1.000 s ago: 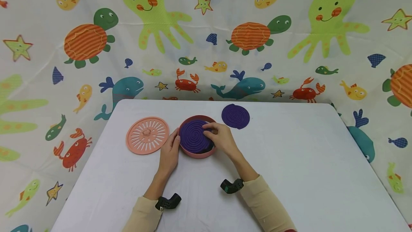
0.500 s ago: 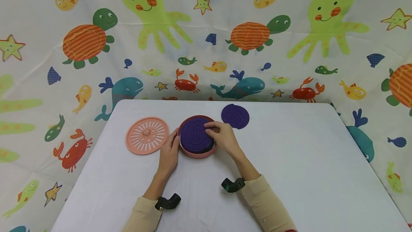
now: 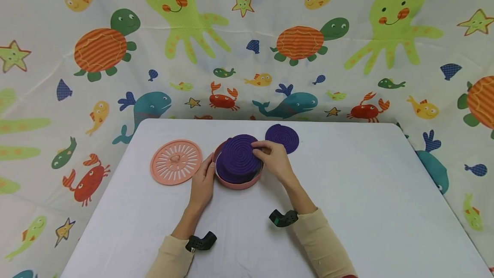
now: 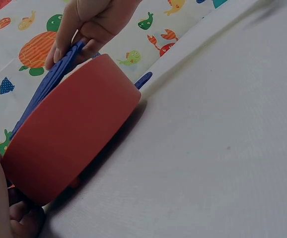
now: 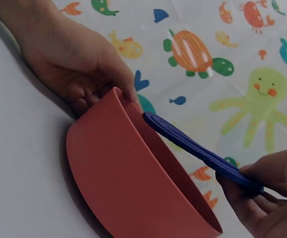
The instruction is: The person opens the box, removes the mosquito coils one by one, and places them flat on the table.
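My right hand [image 3: 275, 158] pinches a purple mosquito coil [image 3: 241, 153] by its right edge. In the right wrist view, that coil is tilted over the mouth of a round coral mosquito coil holder [image 5: 128, 168], its far edge close to the rim. Beneath it in the head view, more purple coil [image 3: 228, 176] shows inside the holder. My left hand [image 3: 202, 181] grips the holder's left side, with the thumb up at the rim. The slotted coral lid [image 3: 160, 170] lies left of my left hand, a small raised piece at its centre.
Another purple mosquito coil [image 3: 283, 137] lies flat on the white table [image 3: 366, 192], behind and right of the holder. A curtain [image 3: 239, 33] printed with sea animals hangs behind the table's back edge.
My right hand has lifted the upper coil and drawn it to the right and away, uncovering the coil below. The left hand and holder have stayed put.
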A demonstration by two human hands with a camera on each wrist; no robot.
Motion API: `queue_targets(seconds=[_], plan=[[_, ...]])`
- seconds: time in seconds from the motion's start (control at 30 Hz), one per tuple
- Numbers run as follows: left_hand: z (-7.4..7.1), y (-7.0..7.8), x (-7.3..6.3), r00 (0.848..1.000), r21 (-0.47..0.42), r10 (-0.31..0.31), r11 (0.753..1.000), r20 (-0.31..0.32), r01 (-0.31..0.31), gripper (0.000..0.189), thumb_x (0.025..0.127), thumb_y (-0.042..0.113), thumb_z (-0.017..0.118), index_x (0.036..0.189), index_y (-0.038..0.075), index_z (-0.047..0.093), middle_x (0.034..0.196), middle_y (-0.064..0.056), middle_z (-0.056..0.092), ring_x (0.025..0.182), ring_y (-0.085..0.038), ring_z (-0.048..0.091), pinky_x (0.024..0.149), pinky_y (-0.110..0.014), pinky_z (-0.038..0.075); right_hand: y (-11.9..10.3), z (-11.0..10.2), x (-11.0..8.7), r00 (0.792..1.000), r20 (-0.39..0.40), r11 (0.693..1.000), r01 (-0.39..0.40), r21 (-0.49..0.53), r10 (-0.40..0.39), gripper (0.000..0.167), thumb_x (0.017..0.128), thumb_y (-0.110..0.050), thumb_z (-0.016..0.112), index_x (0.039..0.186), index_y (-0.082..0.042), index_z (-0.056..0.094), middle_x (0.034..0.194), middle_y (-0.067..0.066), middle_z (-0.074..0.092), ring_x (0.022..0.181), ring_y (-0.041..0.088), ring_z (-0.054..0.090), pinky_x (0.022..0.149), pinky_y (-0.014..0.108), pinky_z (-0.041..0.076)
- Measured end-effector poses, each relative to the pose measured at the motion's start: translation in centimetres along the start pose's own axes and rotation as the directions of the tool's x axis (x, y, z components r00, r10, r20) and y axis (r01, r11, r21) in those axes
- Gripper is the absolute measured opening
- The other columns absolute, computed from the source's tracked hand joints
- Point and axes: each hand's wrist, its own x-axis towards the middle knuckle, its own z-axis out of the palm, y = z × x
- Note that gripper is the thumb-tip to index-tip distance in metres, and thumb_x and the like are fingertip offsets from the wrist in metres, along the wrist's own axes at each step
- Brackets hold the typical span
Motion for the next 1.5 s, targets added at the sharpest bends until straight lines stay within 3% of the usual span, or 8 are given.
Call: queue_targets(seconds=[0.1, 0.3, 0.43, 0.7, 1.03, 1.27, 1.5], plan=[[0.0, 0.0, 0.0, 1.000, 0.001, 0.003, 1.000, -0.001, -0.003, 0.045, 0.108, 0.031, 0.044, 0.148, 0.011, 0.050, 0.150, -0.007, 0.053, 0.143, -0.023, 0.046, 0.120, -0.042, 0.037, 0.1, -0.3, 0.1, 1.000, -0.019, 1.000, -0.012, 0.008, 0.012, 0.020, 0.093, -0.012, 0.070, 0.112, -0.010, 0.076, 0.081, 0.002, 0.057, 0.068, 0.013, 0.045, 0.053, 0.018, 0.033], [0.0, 0.1, 0.0, 1.000, -0.005, 0.002, 1.000, 0.000, -0.002, 0.045, 0.108, 0.030, 0.045, 0.148, 0.010, 0.050, 0.150, -0.007, 0.053, 0.144, -0.022, 0.046, 0.120, -0.041, 0.037, 0.3, -1.1, 0.3, 0.998, -0.048, 0.998, -0.036, 0.043, 0.038, 0.022, 0.093, -0.012, 0.070, 0.113, -0.009, 0.076, 0.105, 0.009, 0.069, 0.080, 0.016, 0.050, 0.058, 0.017, 0.040], [0.1, 0.1, 0.1, 1.000, -0.011, 0.001, 1.000, 0.002, -0.001, 0.045, 0.108, 0.029, 0.045, 0.148, 0.010, 0.050, 0.150, -0.007, 0.054, 0.144, -0.021, 0.045, 0.121, -0.039, 0.037, 0.5, -1.8, 0.5, 0.997, -0.066, 0.996, -0.047, 0.071, 0.051, 0.021, 0.094, -0.011, 0.069, 0.114, -0.008, 0.075, 0.110, 0.012, 0.070, 0.083, 0.017, 0.053, 0.062, 0.015, 0.044], [0.1, 0.0, 0.1, 1.000, -0.002, -0.003, 1.000, 0.005, 0.003, 0.046, 0.108, 0.030, 0.043, 0.149, 0.010, 0.048, 0.152, -0.008, 0.052, 0.145, -0.022, 0.044, 0.121, -0.041, 0.036, 1.1, -3.1, 0.8, 0.989, -0.131, 0.994, -0.054, 0.095, 0.066, 0.020, 0.093, -0.010, 0.069, 0.112, -0.005, 0.075, 0.100, 0.010, 0.066, 0.079, 0.017, 0.050, 0.058, 0.017, 0.040], [0.1, 0.0, 0.0, 1.000, -0.008, -0.003, 1.000, 0.012, 0.003, 0.046, 0.108, 0.030, 0.043, 0.149, 0.010, 0.048, 0.152, -0.007, 0.052, 0.145, -0.022, 0.044, 0.121, -0.040, 0.036, 1.5, -4.6, 1.1, 0.975, -0.161, 0.981, -0.128, 0.143, 0.151, 0.021, 0.095, -0.012, 0.067, 0.114, -0.006, 0.075, 0.097, 0.010, 0.065, 0.077, 0.016, 0.055, 0.060, 0.015, 0.048], [0.1, -0.1, -0.1, 1.000, -0.022, -0.004, 1.000, 0.018, 0.005, 0.046, 0.108, 0.029, 0.043, 0.150, 0.010, 0.047, 0.152, -0.008, 0.051, 0.145, -0.022, 0.044, 0.120, -0.041, 0.037, 1.8, -5.5, 1.1, 0.968, -0.194, 0.979, -0.129, 0.155, 0.159, 0.021, 0.095, -0.012, 0.068, 0.114, -0.005, 0.074, 0.102, 0.013, 0.067, 0.077, 0.014, 0.056, 0.057, 0.015, 0.046], [0.3, -0.3, 0.0, 1.000, -0.025, 0.002, 1.000, 0.005, -0.002, 0.045, 0.108, 0.029, 0.045, 0.149, 0.011, 0.049, 0.151, -0.007, 0.053, 0.144, -0.020, 0.045, 0.120, -0.039, 0.037, 2.3, -6.4, 1.3, 0.962, -0.215, 0.978, -0.136, 0.156, 0.168, 0.024, 0.096, -0.013, 0.067, 0.117, -0.005, 0.073, 0.116, 0.016, 0.069, 0.090, 0.015, 0.062, 0.068, 0.010, 0.052]])
